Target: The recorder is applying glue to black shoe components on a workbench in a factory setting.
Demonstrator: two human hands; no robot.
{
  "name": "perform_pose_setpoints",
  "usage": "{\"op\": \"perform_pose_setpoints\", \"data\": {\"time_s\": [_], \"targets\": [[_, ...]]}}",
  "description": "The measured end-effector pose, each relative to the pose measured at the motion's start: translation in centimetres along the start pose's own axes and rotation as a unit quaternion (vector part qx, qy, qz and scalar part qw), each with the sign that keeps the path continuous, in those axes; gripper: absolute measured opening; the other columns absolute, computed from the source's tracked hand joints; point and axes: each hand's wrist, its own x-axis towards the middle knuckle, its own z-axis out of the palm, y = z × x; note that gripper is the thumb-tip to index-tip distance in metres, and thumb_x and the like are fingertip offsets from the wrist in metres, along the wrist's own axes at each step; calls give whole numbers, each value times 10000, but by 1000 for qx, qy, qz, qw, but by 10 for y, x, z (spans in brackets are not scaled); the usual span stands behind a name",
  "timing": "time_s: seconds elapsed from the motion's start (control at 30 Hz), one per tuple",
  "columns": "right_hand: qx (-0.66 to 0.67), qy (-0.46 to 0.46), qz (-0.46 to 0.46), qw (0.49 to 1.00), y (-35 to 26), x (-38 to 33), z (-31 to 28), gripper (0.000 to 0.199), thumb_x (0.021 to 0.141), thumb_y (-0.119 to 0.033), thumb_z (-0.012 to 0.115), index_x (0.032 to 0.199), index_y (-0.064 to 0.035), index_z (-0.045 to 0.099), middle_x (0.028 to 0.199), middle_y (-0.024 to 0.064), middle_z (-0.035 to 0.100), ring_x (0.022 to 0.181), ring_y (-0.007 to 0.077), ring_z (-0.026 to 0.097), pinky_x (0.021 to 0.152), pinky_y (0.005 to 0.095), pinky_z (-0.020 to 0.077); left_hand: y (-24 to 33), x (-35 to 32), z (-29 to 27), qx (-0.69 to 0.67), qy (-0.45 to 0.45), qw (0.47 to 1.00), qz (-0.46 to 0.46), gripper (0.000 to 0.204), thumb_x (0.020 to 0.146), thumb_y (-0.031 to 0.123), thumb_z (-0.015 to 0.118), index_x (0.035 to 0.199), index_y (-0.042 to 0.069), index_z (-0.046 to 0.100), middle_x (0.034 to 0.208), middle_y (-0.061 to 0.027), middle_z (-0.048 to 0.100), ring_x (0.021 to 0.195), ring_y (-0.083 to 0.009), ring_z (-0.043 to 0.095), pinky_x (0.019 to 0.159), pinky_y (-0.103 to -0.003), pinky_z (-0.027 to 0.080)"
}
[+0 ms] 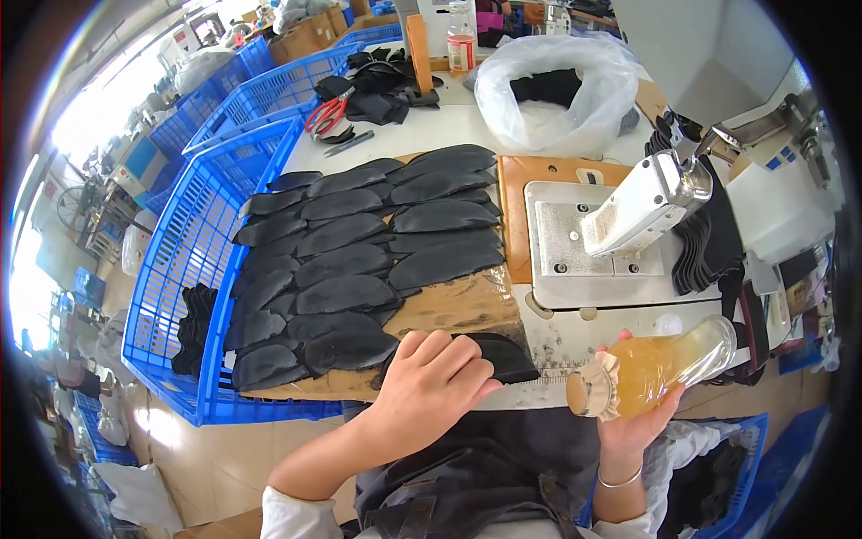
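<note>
While my left hand (pixel 431 377) lies flat, fingers together, on one black curved piece (pixel 503 355) at lower centre, my right hand (pixel 633 418) is clamped around a tipped bottle of amber liquid (pixel 664 364), cloth-capped, at lower right. Item: brown board (pixel 449 310), centre, bearing overlapping rows of black pieces (pixel 359 260), seemingly laid out already. Item: blue crates (pixel 193 234), left. Item: sewing machine (pixel 646 207), upper right. Outstanding, by my judgement: the piece under my palm, not yet in the rows.
</note>
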Motion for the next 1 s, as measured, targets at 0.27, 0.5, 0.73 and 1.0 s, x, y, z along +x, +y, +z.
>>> {"op": "perform_pose_setpoints", "data": {"time_s": [0.27, 0.5, 0.73, 1.0], "targets": [[-316, 29, -6, 948, -9, -1, 25, 811, 815, -630, 513, 1389, -102, 292, 1349, 239, 358, 1200, 388, 441, 1021, 509, 355, -20, -44, -17, 50, 121, 990, -59, 347, 587, 251, 817, 830, 113, 610, 887, -14, 587, 761, -197, 535, 718, -336, 369], [-362, -206, -80, 906, 1, 21, 66, 816, 686, -279, 790, 1307, -60, 309, 1288, 278, 406, 1174, 396, 467, 973, 489, 416, -43, -86, -15, 46, 159, 985, -47, 262, 617, 82, 765, 849, 106, 646, 875, -10, 610, 739, -184, 555, 719, -332, 395], [-435, -291, -107, 845, 17, 15, 85, 845, 630, -175, 854, 1261, -34, 309, 1263, 292, 417, 1176, 388, 462, 966, 477, 413, -49, -91, -4, 40, 190, 980, -31, 276, 584, 44, 702, 850, 95, 648, 874, -13, 614, 745, -167, 562, 722, -309, 413], [-613, -223, -81, 753, -8, 4, 66, 880, 664, -374, 811, 1317, -68, 306, 1269, 276, 434, 1146, 365, 493, 933, 416, 458, -47, -91, -4, 67, 178, 981, -24, 234, 618, 72, 669, 849, 92, 639, 876, -9, 607, 779, -163, 559, 738, -309, 418]]}}
